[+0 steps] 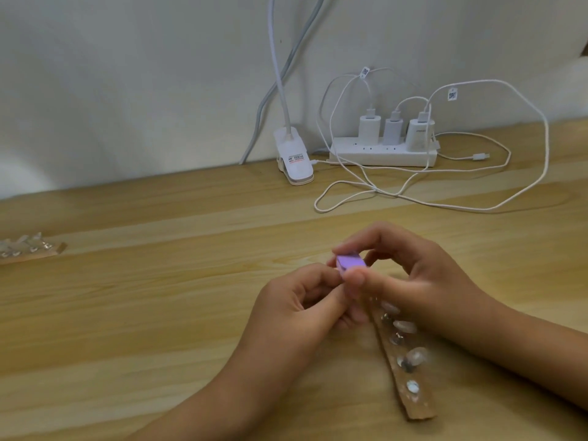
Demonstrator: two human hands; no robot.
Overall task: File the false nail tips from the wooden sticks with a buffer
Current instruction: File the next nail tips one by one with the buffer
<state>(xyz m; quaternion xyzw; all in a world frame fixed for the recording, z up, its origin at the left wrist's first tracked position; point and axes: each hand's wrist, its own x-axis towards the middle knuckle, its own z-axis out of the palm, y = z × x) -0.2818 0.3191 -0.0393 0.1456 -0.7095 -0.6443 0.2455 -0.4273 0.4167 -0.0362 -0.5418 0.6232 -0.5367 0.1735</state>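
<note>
The right hand [423,281] is pinching the purple buffer [350,262]; the left hand [296,313] is curling beside it, grip unclear. The wooden stick [420,409] is carrying nail tips [404,326].

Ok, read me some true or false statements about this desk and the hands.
1. The right hand pinches a purple buffer. True.
2. Three chargers sit in the power strip. True.
3. The wooden stick by the hands stands upright. False: it lies flat on the table.
4. The clip lamp is black. False: it is white.
5. A second wooden stick lies at the far left. True.
</note>
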